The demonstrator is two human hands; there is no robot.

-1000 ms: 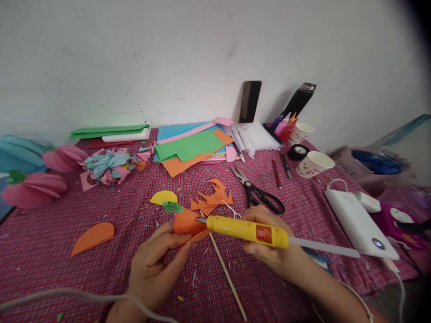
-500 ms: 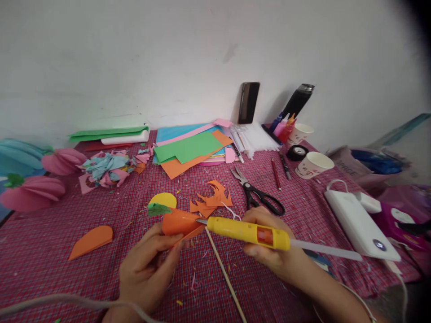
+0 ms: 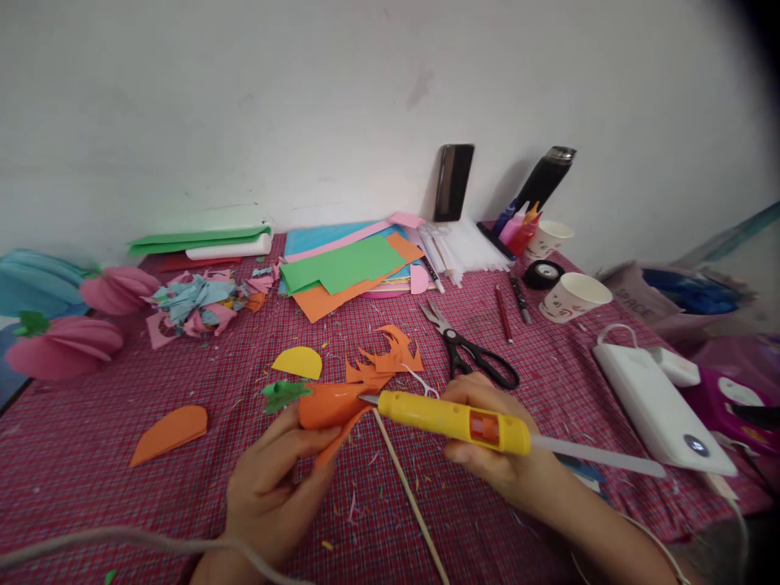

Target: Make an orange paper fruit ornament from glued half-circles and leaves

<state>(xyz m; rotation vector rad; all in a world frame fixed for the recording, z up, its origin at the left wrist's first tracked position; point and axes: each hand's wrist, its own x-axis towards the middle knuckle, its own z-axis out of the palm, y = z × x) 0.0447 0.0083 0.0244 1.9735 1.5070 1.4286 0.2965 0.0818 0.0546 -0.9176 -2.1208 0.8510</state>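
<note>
My left hand (image 3: 283,475) pinches a folded orange paper carrot (image 3: 334,406) with a green paper top (image 3: 285,395) at its left end. In my right hand (image 3: 496,459) is a yellow hot glue gun (image 3: 426,412), a clear glue stick (image 3: 600,457) jutting from its rear. The metal nozzle is at the pointed right end of the carrot; whether it touches cannot be made out. Beneath the work lies a thin wooden stick (image 3: 411,497). Orange paper scraps (image 3: 390,357) and a yellow paper half-circle (image 3: 298,362) sit just behind it.
Black-handled scissors (image 3: 469,349) lie beyond my right hand. A white power bank (image 3: 664,410) and a paper cup (image 3: 573,299) stand at right. Coloured paper sheets (image 3: 347,264) are stacked at the back. An orange folded piece (image 3: 171,435) and pink paper pumpkins (image 3: 67,348) are at left.
The paper carrot has opened a little along its lower fold, and my left fingers have shifted slightly on it. The glue gun remains near its tip. The view has shifted slightly.
</note>
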